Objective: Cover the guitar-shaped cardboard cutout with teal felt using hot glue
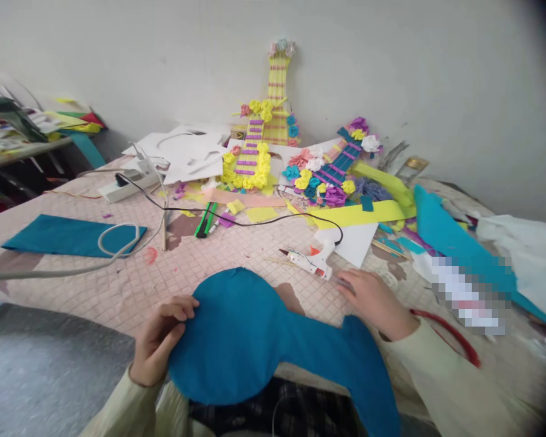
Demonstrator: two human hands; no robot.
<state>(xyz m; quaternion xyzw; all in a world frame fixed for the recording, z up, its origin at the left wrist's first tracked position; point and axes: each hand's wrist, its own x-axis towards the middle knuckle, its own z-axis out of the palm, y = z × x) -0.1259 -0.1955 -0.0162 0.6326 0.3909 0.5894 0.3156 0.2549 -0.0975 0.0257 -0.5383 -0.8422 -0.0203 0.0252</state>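
A flat blue piece (236,334) with a round body, a narrow neck and a curved end lies over the table's front edge and my lap. My left hand (161,340) pinches its round left edge between thumb and fingers. Beyond it, a white glue gun (312,264) lies on its side, nozzle to the left, with a black cord from its handle. My right hand (373,300) is at the rear of the gun, fingers closed around the greyish glue stick that sticks out there. The blue piece's curved end lies just below this hand.
A green cutter (206,220), a folded blue sheet (64,237) and a white power strip (130,185) lie to the left. Flower-trimmed, instrument-shaped crafts (255,152) stand by the wall. Red-handled scissors (455,337) sit at right, near yellow strips (359,212). The black cord crosses the table.
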